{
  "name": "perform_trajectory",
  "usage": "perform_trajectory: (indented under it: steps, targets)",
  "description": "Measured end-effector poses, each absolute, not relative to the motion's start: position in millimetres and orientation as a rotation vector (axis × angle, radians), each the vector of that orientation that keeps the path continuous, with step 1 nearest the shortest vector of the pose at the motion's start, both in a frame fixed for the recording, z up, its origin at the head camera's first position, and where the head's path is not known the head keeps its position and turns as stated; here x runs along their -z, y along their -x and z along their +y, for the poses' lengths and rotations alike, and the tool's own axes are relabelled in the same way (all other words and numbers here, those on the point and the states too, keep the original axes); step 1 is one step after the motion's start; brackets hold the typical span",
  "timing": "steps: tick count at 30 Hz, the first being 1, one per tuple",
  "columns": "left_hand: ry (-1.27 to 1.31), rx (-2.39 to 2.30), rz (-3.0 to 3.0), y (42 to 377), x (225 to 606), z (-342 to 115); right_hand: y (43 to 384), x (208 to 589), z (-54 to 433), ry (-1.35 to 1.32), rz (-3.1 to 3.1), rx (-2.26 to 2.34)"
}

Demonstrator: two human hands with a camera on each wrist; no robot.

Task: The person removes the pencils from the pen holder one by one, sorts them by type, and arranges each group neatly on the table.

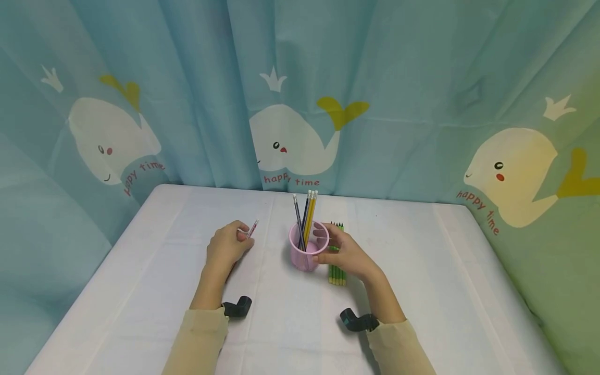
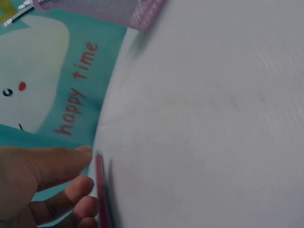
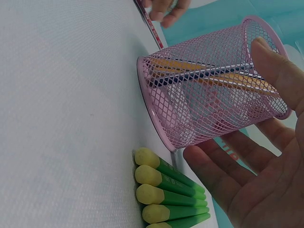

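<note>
A pink mesh pencil cup (image 1: pixel 303 263) stands upright, holding yellow pencils (image 1: pixel 310 216) and dark blue pencils (image 1: pixel 298 213). My right hand (image 1: pixel 349 255) holds the cup from its right side, thumb at the rim and fingers around the mesh, as the right wrist view shows. Left of the cup, my left hand (image 1: pixel 227 245) is at a red pencil (image 2: pixel 101 190) on the table. In the left wrist view the thumb and bent fingertips (image 2: pixel 85 185) stand apart, right beside that pencil. The palm hides part of the red pencil in the head view.
Several green pencils (image 3: pixel 178 183) lie side by side in a row just right of the cup, partly under the right hand in the head view. A white cloth covers the table (image 1: pixel 422 291). Behind it hangs a blue curtain (image 1: pixel 403 67) with whale prints.
</note>
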State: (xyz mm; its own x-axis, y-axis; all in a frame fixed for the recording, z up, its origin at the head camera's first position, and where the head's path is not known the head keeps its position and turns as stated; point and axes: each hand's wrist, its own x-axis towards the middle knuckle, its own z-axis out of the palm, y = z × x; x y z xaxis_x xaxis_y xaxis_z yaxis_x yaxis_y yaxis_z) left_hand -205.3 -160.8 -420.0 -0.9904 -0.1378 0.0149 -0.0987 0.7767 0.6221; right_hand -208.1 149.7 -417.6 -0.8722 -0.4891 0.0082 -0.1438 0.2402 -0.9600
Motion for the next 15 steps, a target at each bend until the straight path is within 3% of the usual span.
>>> perform_trajectory:
  steps: [5,15]
  targets:
    - [-0.091,1.117,-2.808,205.0,408.8,-152.2,207.5,416.6,149.2,0.586,2.22,1.674]
    - [0.367,1.417,-2.559,199.0,387.2,-125.9,207.2,416.8,149.6,0.589,2.199,1.695]
